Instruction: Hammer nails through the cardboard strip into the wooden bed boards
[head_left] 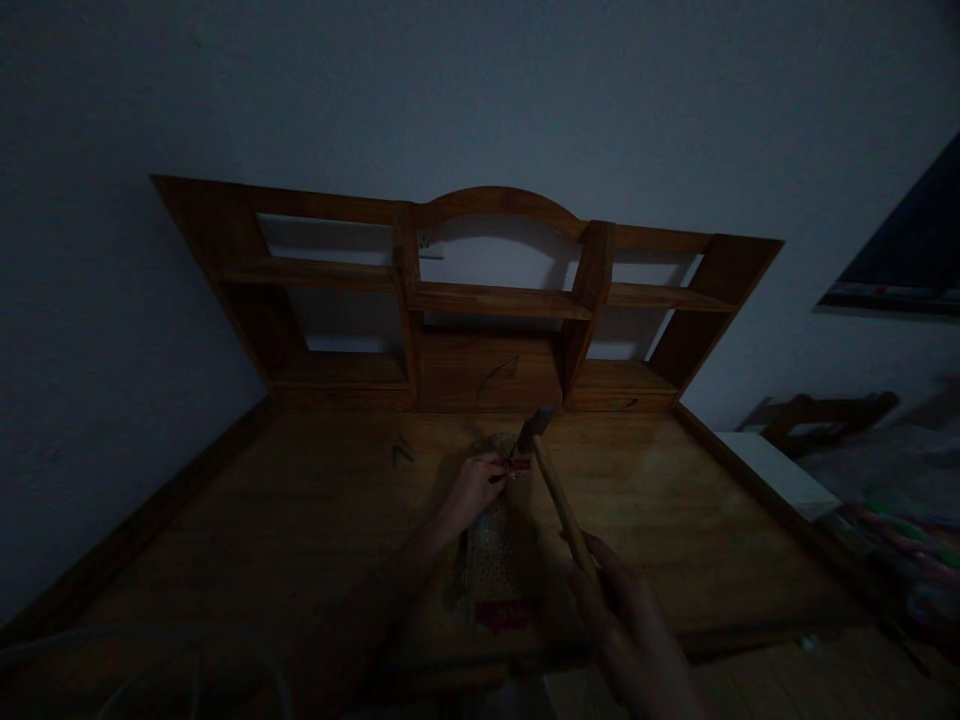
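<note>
My right hand (619,610) is wrapped round the wooden handle of a hammer (564,505). The hammer's dark head is raised just beyond my left fingertips. My left hand (480,485) is closed in a pinch, its fingertips at a small dark thing too dim to make out, close under the hammer head. Beneath both lies a long speckled board or slab (501,560) with a red printed label (504,614) at its near end. Another red patch shows at the far end, by my left fingers. Low light hides finer detail.
The slab lies on a wooden desk (322,520) with a wooden shelf unit (499,300) along its back. Small dark items (403,453) lie left of the slab. At the right stand a chair (832,408) and a white surface (780,470). A pale curved frame (150,632) shows at lower left.
</note>
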